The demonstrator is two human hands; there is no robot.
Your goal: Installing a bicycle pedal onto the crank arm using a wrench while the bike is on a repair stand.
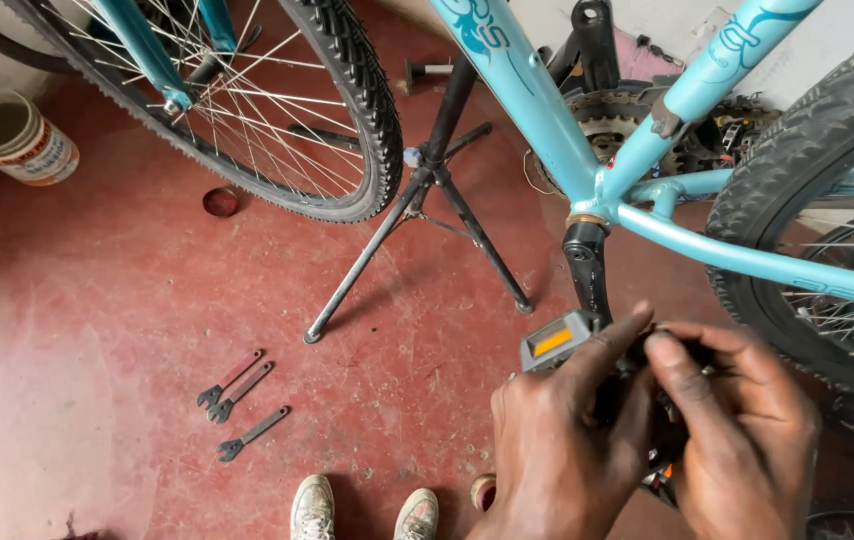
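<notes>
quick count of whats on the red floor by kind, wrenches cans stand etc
flat wrenches: 3
paint can: 1
small red lid: 1
black repair stand: 1
total: 6
Both hands, left and right, are at the grey pedal.

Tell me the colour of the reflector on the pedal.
Orange, set in the grey pedal; the head view shows it.

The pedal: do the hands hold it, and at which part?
Yes. The left hand and right hand grip the grey pedal at its inner end, by the crank.

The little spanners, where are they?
In the head view, three spanners lie on the red floor at lower left, just left of the white shoes and below the stand's leg.
</notes>
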